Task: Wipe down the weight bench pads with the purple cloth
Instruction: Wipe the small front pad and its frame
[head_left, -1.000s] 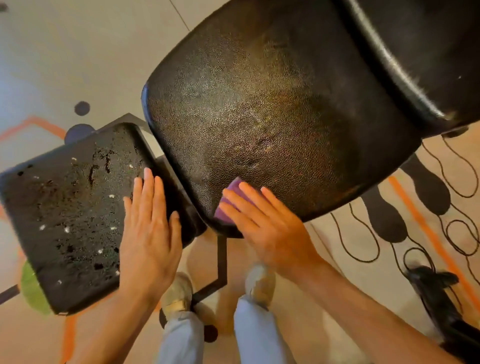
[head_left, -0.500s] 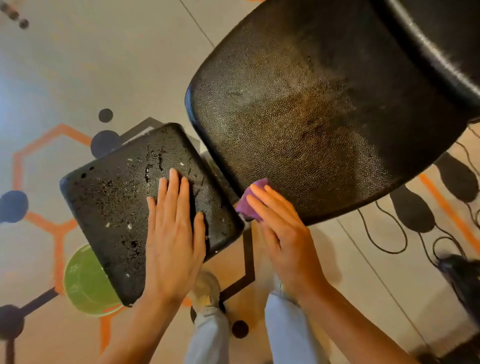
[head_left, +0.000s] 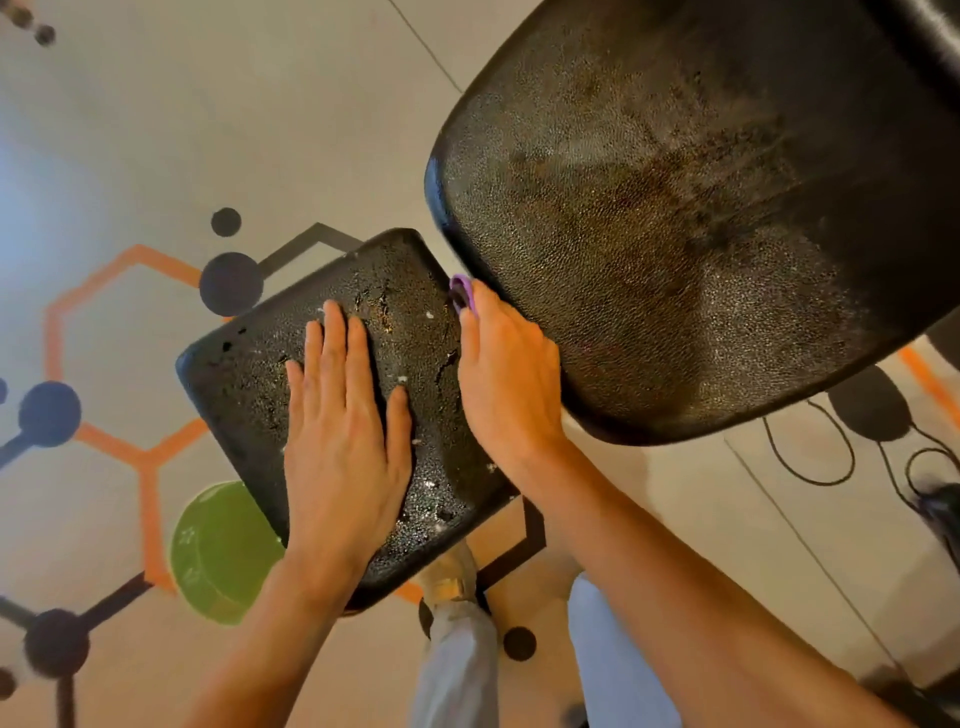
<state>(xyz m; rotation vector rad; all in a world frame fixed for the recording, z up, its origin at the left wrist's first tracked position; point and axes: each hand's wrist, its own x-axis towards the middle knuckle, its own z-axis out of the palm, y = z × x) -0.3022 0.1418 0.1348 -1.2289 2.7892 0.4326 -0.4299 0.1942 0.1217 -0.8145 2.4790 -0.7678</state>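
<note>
While the left hand (head_left: 340, 441) lies flat on the small seat pad (head_left: 270, 379), fingers straight and together, palm down, it holds nothing. That pad is black, cracked and flecked with white bits. Left of the seat pad and partly under its lower-left corner sits a green round tub (head_left: 218, 551) on the floor (head_left: 208, 130), which carries orange hexagon lines and dark dots. Right of the seat pad, at its right edge, the right hand (head_left: 506, 384) presses into the gap where the large back pad (head_left: 675, 234) starts. Its fingers lie fairly straight along the back pad's lower-left rim, pressing the purple cloth (head_left: 462, 291) against it; only a small fold of cloth shows past the fingertips, just beside the seat pad's upper-right corner. Whether the thumb curls round the cloth cannot be told. The back pad is black, pebbled, tilted, with a dull smeared sheen. Below the seat pad, grey trouser legs (head_left: 457, 670) and a tan shoe (head_left: 449, 577) show. Right of the back pad, black cables (head_left: 810, 457) loop on the floor.
</note>
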